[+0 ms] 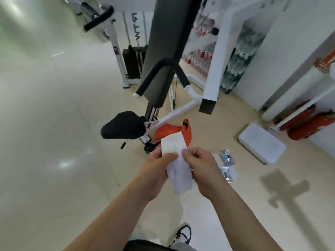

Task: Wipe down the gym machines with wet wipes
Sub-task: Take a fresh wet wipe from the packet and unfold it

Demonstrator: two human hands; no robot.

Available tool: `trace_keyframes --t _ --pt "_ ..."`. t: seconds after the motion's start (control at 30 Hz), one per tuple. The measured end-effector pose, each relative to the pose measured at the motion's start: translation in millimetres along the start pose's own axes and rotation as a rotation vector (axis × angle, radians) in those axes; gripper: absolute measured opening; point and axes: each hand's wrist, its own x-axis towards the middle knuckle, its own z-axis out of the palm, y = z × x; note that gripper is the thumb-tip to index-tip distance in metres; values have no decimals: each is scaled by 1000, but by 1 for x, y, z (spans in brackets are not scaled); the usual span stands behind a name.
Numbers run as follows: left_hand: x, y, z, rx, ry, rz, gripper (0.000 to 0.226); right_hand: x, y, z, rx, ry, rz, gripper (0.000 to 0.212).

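Observation:
A white wet wipe is held upright in front of me, partly folded, its lower part hanging between my palms. My left hand pinches its left edge with thumb and fingers. My right hand pinches its right edge the same way. Just beyond the wipe stands a white-framed gym machine with a black seat, a tall grey back pad and black padded handles.
An orange bag lies on the floor by the machine's base. Torn wipe sachets lie on the floor to the right, near a white step block. A weight stack stands behind. Red extinguishers lie at the right wall.

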Motion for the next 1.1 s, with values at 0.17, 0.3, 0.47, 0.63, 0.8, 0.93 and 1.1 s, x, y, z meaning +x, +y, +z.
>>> trace_keyframes --t 0.17,0.3,0.47,0.63,0.8,0.93,1.1 --pt "-44 31 -127 -122 146 84 30 3 -4 140 -163 -230 2 18" --pt "-94 64 -247 -232 193 166 30 -9 3 274 -259 -360 -7 24" --pt "-159 93 -398 -265 219 211 24 -30 18 446 -303 -493 -16 18" --pt "-209 121 -515 -341 510 306 32 -45 27 587 -350 -605 51 15" --pt "-217 156 -601 -362 754 443 23 -40 26 699 -433 -731 67 15" --pt "-204 193 -661 -343 918 425 16 -21 16 790 -586 -767 -166 18" --pt "-191 258 -747 -373 1049 447 19 9 -17 913 -655 -1100 -84 17"
